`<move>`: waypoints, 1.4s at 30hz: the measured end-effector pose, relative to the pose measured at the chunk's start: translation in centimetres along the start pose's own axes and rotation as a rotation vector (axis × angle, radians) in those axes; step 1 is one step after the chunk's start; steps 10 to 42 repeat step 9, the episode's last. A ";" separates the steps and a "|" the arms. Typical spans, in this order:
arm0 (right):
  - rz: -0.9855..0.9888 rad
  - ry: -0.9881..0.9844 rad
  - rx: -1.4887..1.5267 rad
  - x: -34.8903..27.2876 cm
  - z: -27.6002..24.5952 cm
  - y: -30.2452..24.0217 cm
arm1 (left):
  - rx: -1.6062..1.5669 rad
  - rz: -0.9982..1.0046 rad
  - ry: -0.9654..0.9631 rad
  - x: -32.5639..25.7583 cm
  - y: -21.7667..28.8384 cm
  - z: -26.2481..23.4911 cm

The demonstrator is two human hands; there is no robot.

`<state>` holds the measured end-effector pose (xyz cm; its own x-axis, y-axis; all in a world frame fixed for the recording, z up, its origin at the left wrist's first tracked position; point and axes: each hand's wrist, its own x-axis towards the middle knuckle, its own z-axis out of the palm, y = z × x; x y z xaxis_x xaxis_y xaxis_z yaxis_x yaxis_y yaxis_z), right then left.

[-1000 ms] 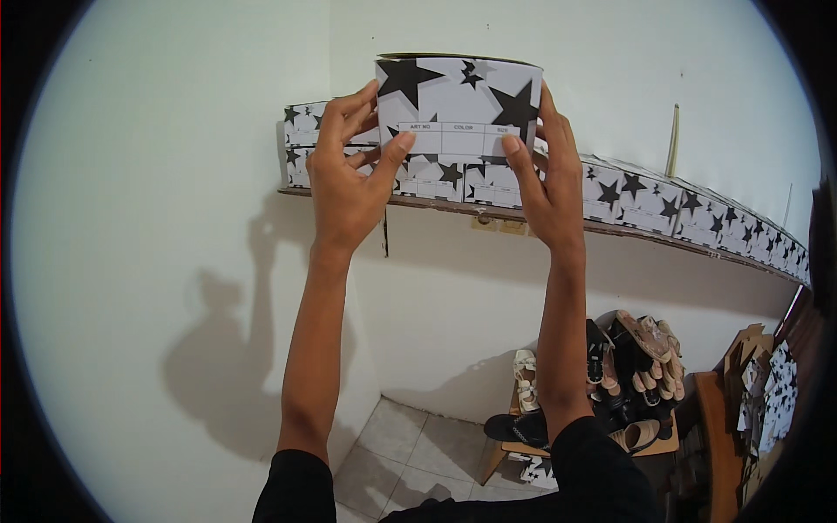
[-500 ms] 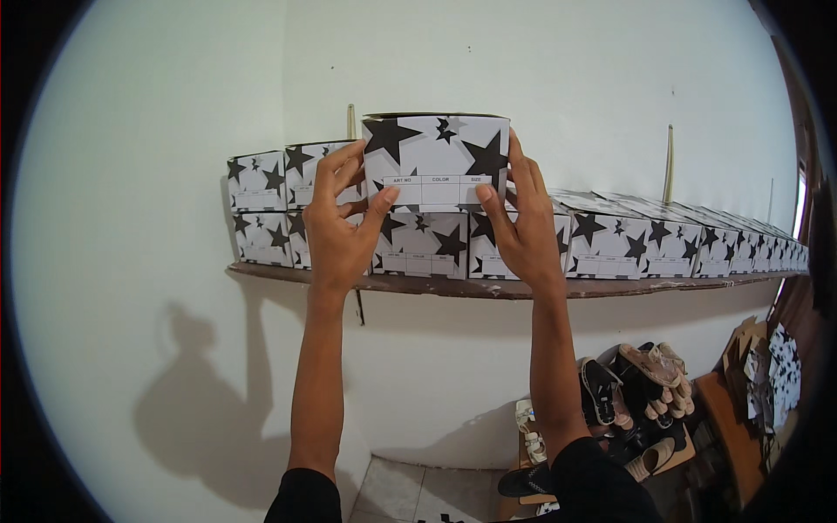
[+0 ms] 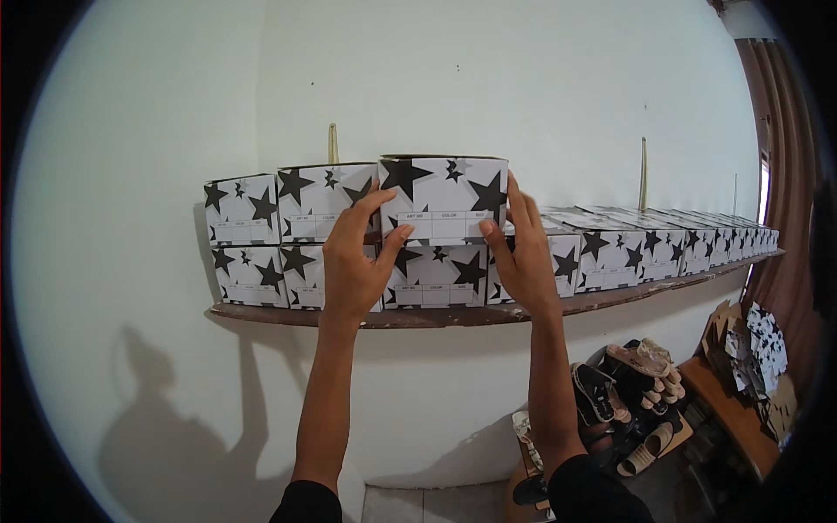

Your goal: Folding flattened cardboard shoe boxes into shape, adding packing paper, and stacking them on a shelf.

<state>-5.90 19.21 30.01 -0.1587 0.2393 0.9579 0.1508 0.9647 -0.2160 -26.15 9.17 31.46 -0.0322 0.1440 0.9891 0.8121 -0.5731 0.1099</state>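
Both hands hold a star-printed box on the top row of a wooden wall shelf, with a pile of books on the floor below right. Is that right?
Not quite. The head view shows the left hand and right hand on the star-printed box on the wooden shelf, but the pile below right is sandals and shoes, not books.

Single head view, fisheye, facing wall shelf (image 3: 488, 315) roughly level, close range; forearms enter from below.

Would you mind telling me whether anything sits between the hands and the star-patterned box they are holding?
Nothing visible does: the left hand and right hand both press directly on the star-patterned box, which sits on the lower row of boxes.
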 end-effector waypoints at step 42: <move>-0.131 0.184 -0.289 -0.9 1.6 -0.8 | 0.355 0.200 0.120 -1.4 -0.5 0.0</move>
